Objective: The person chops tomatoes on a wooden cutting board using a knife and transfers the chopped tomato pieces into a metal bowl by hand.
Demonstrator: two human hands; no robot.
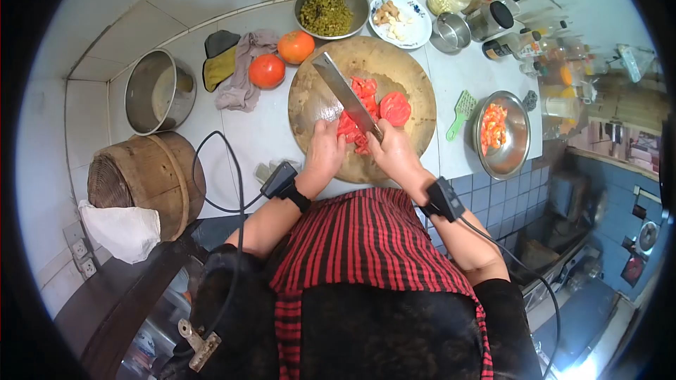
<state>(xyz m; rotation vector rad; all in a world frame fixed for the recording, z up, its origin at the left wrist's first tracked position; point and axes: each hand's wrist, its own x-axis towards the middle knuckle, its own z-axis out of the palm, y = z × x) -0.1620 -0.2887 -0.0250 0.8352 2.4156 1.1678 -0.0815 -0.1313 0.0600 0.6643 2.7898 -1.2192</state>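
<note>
Gripping broad steel cleaver (343,91) by handle in closed right grip (384,142). Touching soft red tomato pieces (348,128) with left grip (328,146), fingers bent, cannot tell if pinching. Lying under blade, just ahead of grips, on round wooden board (415,63). Placing nothing else in either grip.

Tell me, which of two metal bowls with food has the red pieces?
The metal bowl at the counter's right end, beside the green tool. The other bowl, behind the round cutting board, holds green food.
</note>
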